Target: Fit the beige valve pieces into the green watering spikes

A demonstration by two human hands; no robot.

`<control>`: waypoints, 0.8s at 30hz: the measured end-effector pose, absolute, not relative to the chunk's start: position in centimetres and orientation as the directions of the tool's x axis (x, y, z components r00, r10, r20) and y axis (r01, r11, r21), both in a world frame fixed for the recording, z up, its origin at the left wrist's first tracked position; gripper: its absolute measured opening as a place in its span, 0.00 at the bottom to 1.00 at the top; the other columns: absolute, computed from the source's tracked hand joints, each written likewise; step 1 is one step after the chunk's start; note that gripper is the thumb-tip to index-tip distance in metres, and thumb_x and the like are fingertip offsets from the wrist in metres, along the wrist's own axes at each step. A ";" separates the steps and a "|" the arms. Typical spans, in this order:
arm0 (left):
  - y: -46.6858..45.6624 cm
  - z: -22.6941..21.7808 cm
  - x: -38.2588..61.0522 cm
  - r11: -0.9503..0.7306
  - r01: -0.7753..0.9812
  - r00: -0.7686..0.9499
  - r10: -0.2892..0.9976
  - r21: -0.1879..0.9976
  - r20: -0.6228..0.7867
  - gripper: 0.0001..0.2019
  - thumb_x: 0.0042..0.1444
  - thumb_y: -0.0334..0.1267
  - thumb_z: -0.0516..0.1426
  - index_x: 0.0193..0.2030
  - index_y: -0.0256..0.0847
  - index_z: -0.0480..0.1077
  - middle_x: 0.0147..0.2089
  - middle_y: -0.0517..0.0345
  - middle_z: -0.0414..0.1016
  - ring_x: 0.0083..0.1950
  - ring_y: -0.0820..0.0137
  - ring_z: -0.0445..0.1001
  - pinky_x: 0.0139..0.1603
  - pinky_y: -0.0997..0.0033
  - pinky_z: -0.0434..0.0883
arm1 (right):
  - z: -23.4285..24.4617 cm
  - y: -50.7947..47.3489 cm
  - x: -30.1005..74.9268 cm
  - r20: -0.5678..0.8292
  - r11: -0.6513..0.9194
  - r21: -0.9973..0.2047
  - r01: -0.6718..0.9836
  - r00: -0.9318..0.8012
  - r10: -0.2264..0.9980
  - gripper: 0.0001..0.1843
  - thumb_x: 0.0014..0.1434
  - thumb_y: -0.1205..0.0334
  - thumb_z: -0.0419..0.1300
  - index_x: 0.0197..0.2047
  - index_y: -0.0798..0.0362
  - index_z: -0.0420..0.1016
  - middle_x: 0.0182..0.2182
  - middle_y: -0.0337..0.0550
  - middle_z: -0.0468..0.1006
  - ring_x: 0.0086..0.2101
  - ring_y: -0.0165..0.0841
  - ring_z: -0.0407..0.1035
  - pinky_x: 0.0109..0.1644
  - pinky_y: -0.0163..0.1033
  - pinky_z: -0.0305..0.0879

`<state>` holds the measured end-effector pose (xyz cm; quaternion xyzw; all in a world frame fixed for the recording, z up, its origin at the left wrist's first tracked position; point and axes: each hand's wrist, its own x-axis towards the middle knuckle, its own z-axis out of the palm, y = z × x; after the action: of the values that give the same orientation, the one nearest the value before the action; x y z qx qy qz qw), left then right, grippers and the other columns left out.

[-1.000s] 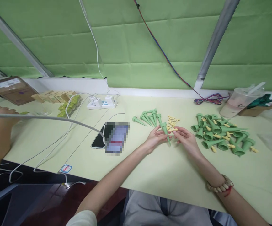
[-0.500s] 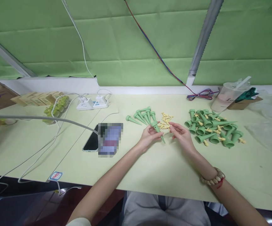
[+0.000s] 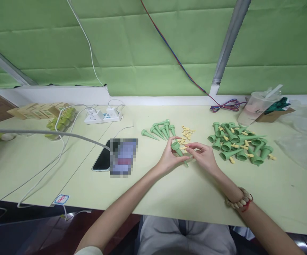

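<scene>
My left hand [image 3: 170,157] grips a green cone-shaped spike [image 3: 178,150] over the pale table [image 3: 169,187], its wide end up and its point toward me. My right hand [image 3: 203,155] pinches a small yellow piece [image 3: 184,147] against the side of that spike. Just behind my hands lies a little heap of yellow pieces [image 3: 187,132]. A row of several green spikes [image 3: 160,130] lies behind my left hand. A larger pile of green spikes with yellow pieces fitted [image 3: 237,146] lies to the right of my right hand.
A phone [image 3: 108,158] lies left of my hands, with a white cable and a power strip [image 3: 102,115] behind it. Small boxes [image 3: 40,111] stand far left. A plastic cup [image 3: 254,108] and a clear bag [image 3: 300,145] sit at the right.
My right hand picked a yellow piece from the heap and brought it to the spike. My left hand tilted the spike more upright. The person's hand at the far left has left the view.
</scene>
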<state>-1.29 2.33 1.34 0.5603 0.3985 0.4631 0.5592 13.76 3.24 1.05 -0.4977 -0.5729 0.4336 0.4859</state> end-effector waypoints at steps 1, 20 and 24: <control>2.4 1.4 -1.4 -0.066 -0.044 0.254 0.964 0.997 0.075 0.31 0.40 0.37 0.65 0.51 0.46 0.56 0.35 0.61 0.70 0.27 0.77 0.70 0.28 0.75 0.70 | 1.1 3.2 13.8 0.139 0.142 -0.975 0.169 -0.030 0.990 0.12 0.47 0.55 0.63 0.32 0.53 0.79 0.35 0.47 0.80 0.29 0.34 0.73 0.28 0.36 0.68; 1.8 1.4 -1.6 -0.131 0.107 0.313 0.945 0.986 0.092 0.31 0.48 0.39 0.59 0.57 0.44 0.49 0.26 0.68 0.64 0.19 0.82 0.61 0.21 0.81 0.60 | 0.9 3.4 13.7 0.082 0.089 -0.994 0.067 -0.094 0.992 0.17 0.40 0.49 0.66 0.28 0.54 0.77 0.30 0.47 0.80 0.30 0.35 0.73 0.32 0.38 0.69; 2.2 1.4 -1.5 -0.096 -0.056 0.270 0.957 0.994 0.108 0.27 0.50 0.39 0.57 0.55 0.46 0.49 0.24 0.70 0.64 0.21 0.80 0.63 0.23 0.82 0.61 | 1.1 3.0 13.1 0.165 0.175 -0.971 0.166 -0.070 0.984 0.16 0.48 0.50 0.62 0.32 0.54 0.77 0.34 0.48 0.79 0.29 0.33 0.72 0.29 0.36 0.68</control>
<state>-1.55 2.21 1.42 0.5785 0.3891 0.4621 0.5481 13.13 3.00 1.07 -0.4822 -0.5959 0.4243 0.4821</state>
